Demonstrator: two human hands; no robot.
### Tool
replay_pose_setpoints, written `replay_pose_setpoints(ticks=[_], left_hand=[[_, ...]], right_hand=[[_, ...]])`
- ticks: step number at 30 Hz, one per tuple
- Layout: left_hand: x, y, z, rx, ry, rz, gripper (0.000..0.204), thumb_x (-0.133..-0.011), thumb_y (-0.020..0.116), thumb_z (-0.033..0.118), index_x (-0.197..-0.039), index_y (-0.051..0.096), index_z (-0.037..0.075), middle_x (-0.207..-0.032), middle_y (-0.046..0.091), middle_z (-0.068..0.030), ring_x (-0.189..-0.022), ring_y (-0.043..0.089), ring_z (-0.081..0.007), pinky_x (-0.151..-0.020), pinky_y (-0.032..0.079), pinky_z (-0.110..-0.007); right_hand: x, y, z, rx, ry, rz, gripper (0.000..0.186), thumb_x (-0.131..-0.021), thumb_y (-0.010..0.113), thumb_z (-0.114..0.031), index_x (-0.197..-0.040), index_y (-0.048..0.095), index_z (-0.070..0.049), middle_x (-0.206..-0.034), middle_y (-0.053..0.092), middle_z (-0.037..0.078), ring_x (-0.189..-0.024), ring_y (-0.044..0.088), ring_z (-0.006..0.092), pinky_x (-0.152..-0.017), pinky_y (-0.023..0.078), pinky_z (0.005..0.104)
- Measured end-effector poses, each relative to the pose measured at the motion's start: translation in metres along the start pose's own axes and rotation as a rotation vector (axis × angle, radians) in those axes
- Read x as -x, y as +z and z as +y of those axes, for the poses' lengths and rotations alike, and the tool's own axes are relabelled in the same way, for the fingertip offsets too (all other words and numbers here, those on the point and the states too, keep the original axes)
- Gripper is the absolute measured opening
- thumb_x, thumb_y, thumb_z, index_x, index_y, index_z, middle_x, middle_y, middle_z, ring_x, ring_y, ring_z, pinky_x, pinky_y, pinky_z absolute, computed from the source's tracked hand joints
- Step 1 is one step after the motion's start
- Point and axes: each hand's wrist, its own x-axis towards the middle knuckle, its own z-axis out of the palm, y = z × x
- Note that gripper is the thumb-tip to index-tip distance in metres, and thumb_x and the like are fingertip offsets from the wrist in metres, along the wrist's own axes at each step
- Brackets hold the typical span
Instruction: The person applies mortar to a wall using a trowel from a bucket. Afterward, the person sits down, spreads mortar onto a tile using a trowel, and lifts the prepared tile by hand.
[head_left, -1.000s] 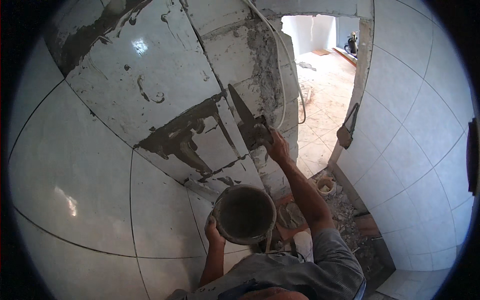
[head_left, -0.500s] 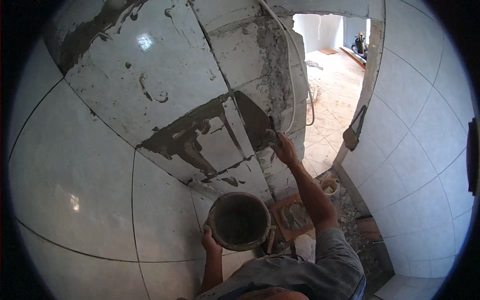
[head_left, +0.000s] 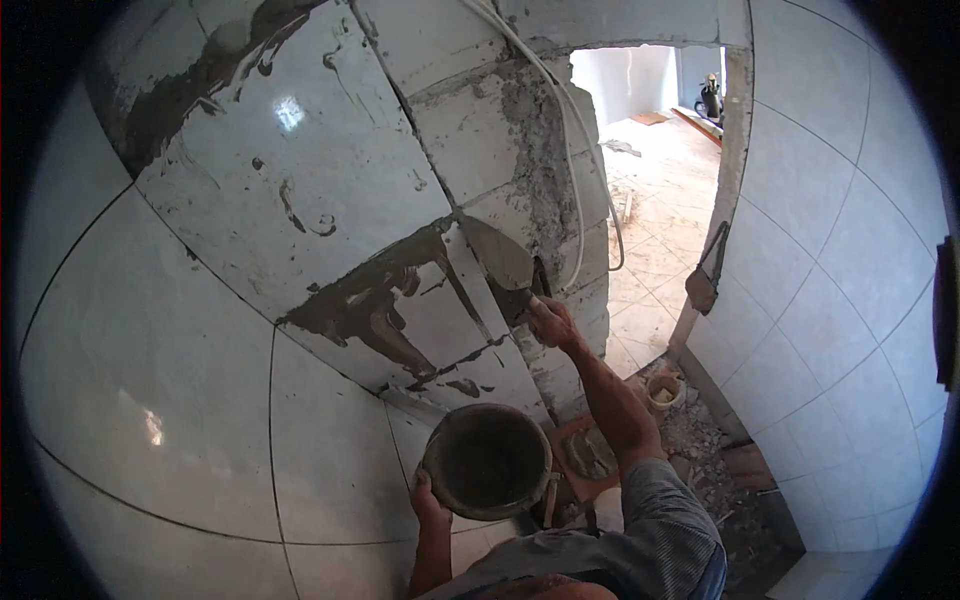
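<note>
Bucket (head_left: 488,428): round, grey-crusted, mouth upward, in front of the torso; contents too dark to read. Clock positions below were taken from it.
Left hand (head_left: 430,502): 8 o'clock, clamped on the bucket's edge, thumb at the rim; the fingers beneath were hidden.
Right hand (head_left: 552,322): 1 o'clock, curled tight round the handle end of the trowel; the handle itself was mostly covered.
Trowel (head_left: 500,252): 12 o'clock, broad grey blade angled up-left, over the blockwork (head_left: 465,130) just beside the tile edge; contact with the wall could not be told.
Mortar (head_left: 375,318): 11 o'clock, grey, smeared unevenly over the white wall tiles (head_left: 300,165).
Cables (head_left: 573,165): pale, between 12 and 1 o'clock, hung down past the blockwork.
Orange board (head_left: 598,487): 3 o'clock, low down, bore a grey patch.
Small pail (head_left: 663,390): 2 o'clock, pale, next to rubble (head_left: 702,432).
Brown hanging piece (head_left: 702,288): 2 o'clock, on a dark strap near the doorway (head_left: 736,150).
Lit room (head_left: 645,290): 1 o'clock, farthest off, floor tiled.
</note>
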Motion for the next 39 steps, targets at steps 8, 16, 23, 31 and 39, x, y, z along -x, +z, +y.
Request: replay_pose_setpoints(ticks=[8,16,23,31,39], left_hand=[[0.001,-0.01,-0.008,-0.114,-0.002,0.162,0.042,-0.088,0.047,0.022,-0.118,0.044,-0.007,-0.115,0.05,-0.0177,-0.105,0.049,-0.0303,-0.093,0.038,-0.041],[-0.004,-0.006,-0.009,-0.066,-0.008,0.011,0.039,-0.09,0.044,0.022,-0.118,0.045,-0.006,-0.115,0.051,-0.0172,-0.104,0.051,-0.0307,-0.091,0.039,-0.042],[0.003,0.012,-0.008,-0.068,-0.086,0.114,0.038,-0.091,0.041,0.021,-0.119,0.043,-0.005,-0.116,0.05,-0.0185,-0.105,0.05,-0.0318,-0.092,0.039,-0.043],[-0.013,-0.002,-0.018,0.018,-0.059,0.003,0.037,-0.091,0.04,0.018,-0.119,0.042,-0.005,-0.116,0.049,-0.0179,-0.106,0.05,-0.0319,-0.093,0.039,-0.045],[-0.011,0.013,-0.013,0.038,-0.038,-0.07,0.036,-0.091,0.041,0.017,-0.12,0.042,-0.005,-0.116,0.05,-0.0171,-0.106,0.049,-0.0316,-0.092,0.038,-0.044]], right_hand=[[0.006,0.01,-0.016,-0.099,-0.086,-0.058,0.042,-0.089,0.042,-0.045,-0.08,0.053,-0.006,-0.055,0.047,0.002,-0.042,0.045,0.0104,-0.038,0.036,0.0263],[-0.001,0.041,0.022,-0.538,0.218,-0.199,0.045,-0.089,0.036,-0.05,-0.084,0.048,-0.007,-0.056,0.05,0.007,-0.042,0.049,0.0172,-0.038,0.04,0.03],[0.004,0.064,0.021,-0.67,0.314,-0.188,0.044,-0.089,0.034,-0.05,-0.086,0.047,-0.008,-0.06,0.05,0.007,-0.048,0.05,0.017,-0.043,0.042,0.0314],[-0.011,0.089,-0.007,-0.728,0.255,-0.24,0.045,-0.089,0.032,-0.051,-0.088,0.048,-0.009,-0.062,0.05,0.007,-0.048,0.049,0.0176,-0.044,0.042,0.031],[-0.011,0.096,-0.027,-0.781,0.266,-0.28,0.05,-0.088,0.032,-0.055,-0.09,0.049,-0.008,-0.059,0.051,0.007,-0.046,0.049,0.0176,-0.043,0.042,0.0302]])
